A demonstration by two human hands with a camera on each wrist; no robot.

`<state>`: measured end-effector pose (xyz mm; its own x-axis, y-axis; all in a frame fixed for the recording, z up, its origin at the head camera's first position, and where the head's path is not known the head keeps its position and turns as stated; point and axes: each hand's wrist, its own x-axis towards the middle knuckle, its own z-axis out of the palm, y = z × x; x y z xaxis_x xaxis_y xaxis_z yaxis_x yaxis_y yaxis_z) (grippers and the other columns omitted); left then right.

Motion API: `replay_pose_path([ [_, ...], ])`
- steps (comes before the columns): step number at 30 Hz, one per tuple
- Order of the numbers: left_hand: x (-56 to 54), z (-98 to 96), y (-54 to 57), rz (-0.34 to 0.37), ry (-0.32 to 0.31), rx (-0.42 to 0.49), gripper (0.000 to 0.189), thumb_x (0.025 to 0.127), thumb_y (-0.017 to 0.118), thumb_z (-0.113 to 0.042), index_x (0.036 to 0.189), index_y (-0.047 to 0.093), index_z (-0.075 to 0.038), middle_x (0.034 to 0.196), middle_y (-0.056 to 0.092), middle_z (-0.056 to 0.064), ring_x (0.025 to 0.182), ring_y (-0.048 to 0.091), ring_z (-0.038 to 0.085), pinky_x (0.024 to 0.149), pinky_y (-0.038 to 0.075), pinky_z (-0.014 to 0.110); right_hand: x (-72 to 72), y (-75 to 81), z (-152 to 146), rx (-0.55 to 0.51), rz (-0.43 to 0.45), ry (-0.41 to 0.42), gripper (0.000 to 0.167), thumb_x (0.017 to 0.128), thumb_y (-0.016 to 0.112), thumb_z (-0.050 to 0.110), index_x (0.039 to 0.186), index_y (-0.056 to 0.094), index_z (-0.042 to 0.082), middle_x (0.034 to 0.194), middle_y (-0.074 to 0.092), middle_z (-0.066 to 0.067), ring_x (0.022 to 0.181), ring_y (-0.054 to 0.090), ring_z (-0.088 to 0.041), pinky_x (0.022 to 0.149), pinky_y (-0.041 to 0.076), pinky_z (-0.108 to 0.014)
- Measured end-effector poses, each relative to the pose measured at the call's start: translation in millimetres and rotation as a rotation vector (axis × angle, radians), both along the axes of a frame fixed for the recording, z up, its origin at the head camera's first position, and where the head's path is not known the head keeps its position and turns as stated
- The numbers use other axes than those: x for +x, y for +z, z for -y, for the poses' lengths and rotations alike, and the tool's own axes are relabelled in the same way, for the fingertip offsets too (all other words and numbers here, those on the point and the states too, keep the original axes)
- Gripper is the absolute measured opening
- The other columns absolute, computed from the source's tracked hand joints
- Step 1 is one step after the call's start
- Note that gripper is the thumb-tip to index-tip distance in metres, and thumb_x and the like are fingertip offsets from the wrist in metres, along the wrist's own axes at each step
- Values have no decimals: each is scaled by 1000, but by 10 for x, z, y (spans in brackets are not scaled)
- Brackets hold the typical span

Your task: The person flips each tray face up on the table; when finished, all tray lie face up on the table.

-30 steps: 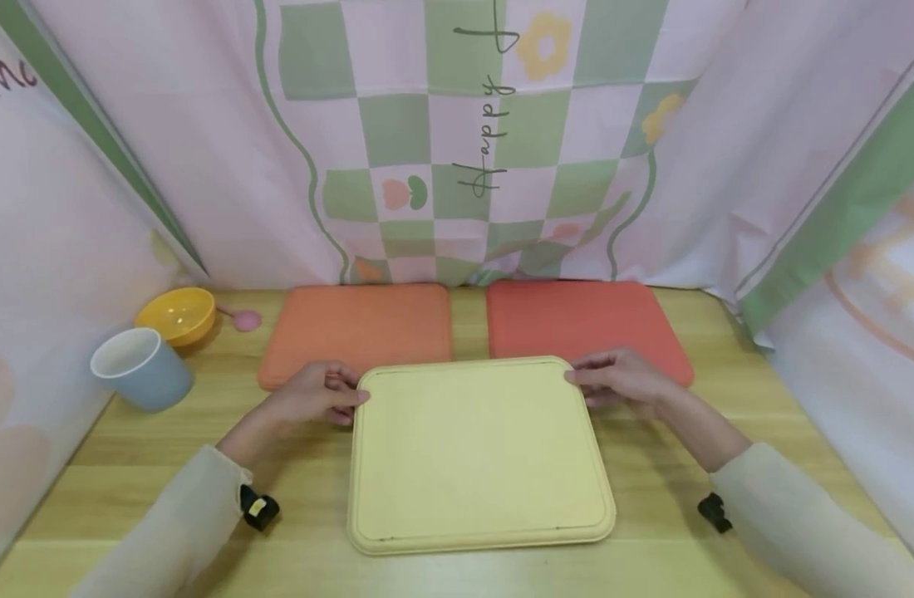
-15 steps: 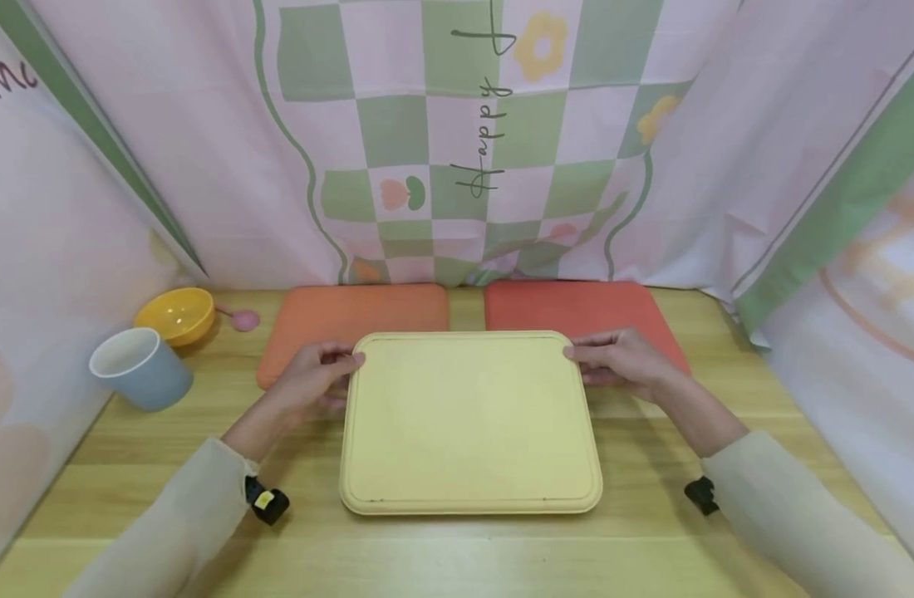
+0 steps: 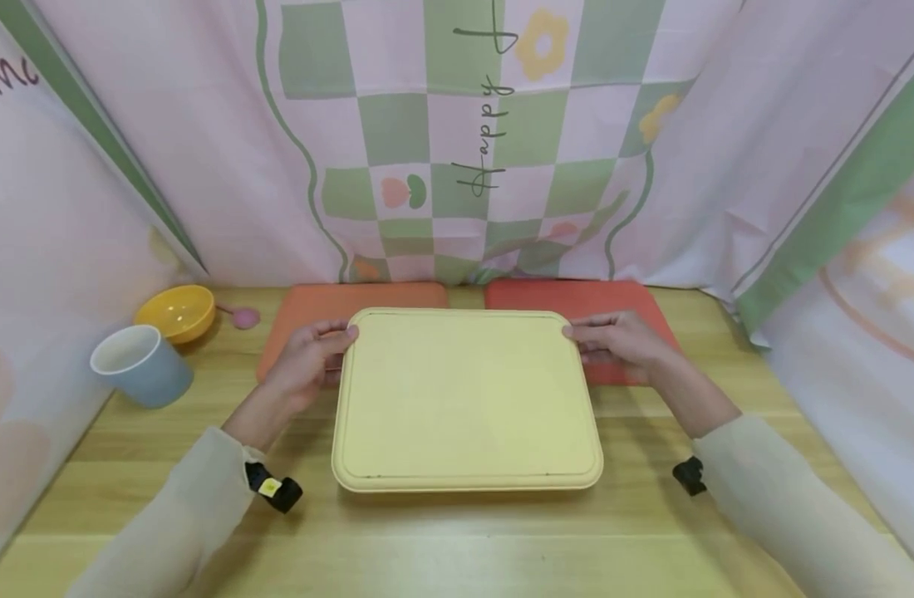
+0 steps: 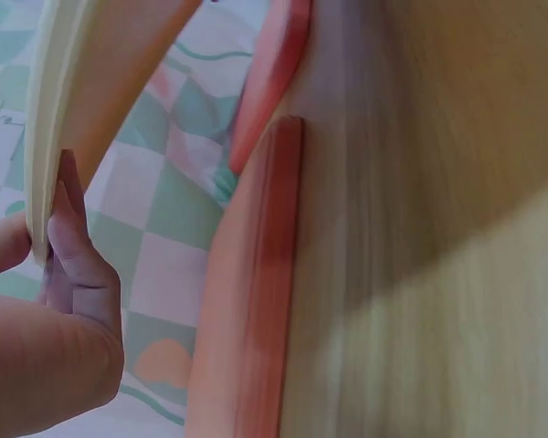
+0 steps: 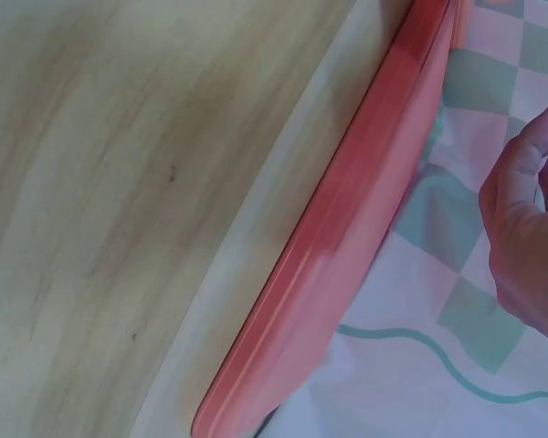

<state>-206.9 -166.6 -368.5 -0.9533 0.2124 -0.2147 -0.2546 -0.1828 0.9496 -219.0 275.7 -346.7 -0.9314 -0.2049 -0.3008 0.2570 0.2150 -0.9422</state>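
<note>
Over the last second the yellow tray [image 3: 468, 399] has shifted farther across the worktop [image 3: 472, 548] and squared up, so that from the head view its far edge now covers much of the orange tray [image 3: 367, 296] and red tray [image 3: 569, 296] behind it. This suggests a move in progress, with the tray not yet set down: the left wrist view shows it raised above the worktop, well apart from the surface. From left to right, the grey-blue cup [image 3: 146, 370], yellow bowl [image 3: 180, 316] and pink spoon [image 3: 246, 318] stand untouched at the far left. Next, the left hand [image 3: 303, 353] pinches the yellow tray by its far-left corner, thumb on the upper face and curled fingers behind. The tray spans the middle, between the hands, in front of the other two. At its far-right corner the right hand [image 3: 621, 340] pinches likewise, thumb on top and fingers beneath; the right wrist view catches only a sliver of the tray there.
</note>
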Motion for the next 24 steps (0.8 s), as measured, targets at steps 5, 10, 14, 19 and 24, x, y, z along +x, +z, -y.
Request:
replay_pose_path([
  [5, 10, -48, 84, -14, -16, 66, 17, 104, 61, -21, 109, 48, -9, 75, 64, -2, 58, 64, 11, 51, 56, 25, -48, 6, -19, -30, -2, -21, 57, 99, 70, 18, 140, 48, -15, 93, 72, 0, 81, 69, -10, 77, 61, -27],
  [10, 7, -109, 113, -51, -13, 139, 15, 104, 59, -15, 109, 47, -7, 74, 62, -1, 57, 60, 10, 48, 52, 23, -84, 35, -46, -89, -23, -56, 39, 98, 70, 12, 129, 59, -9, 91, 73, -1, 79, 69, -11, 76, 61, -27],
  [14, -16, -151, 122, -70, 35, 177, 9, 104, 59, -11, 105, 51, -7, 70, 62, -2, 53, 57, 8, 43, 42, 18, -104, 66, -42, -112, -36, -62, 19, 98, 70, 12, 115, 67, 3, 92, 74, -1, 80, 71, -12, 76, 61, -28],
  [19, -68, -195, 174, -108, 66, 215, 2, 104, 59, -10, 103, 59, -8, 70, 66, -1, 53, 59, 8, 41, 37, 16, -118, 128, -27, -182, -72, -94, 6, 98, 69, 9, 98, 74, 13, 92, 73, -1, 80, 71, -13, 75, 60, -26],
  [24, -89, -210, 242, -130, 75, 244, 5, 104, 58, -7, 103, 63, -6, 73, 69, 1, 55, 65, 11, 41, 41, 17, -123, 203, -11, -221, -114, -112, 7, 96, 70, 5, 97, 75, 10, 93, 72, -1, 81, 70, -15, 76, 60, -27],
])
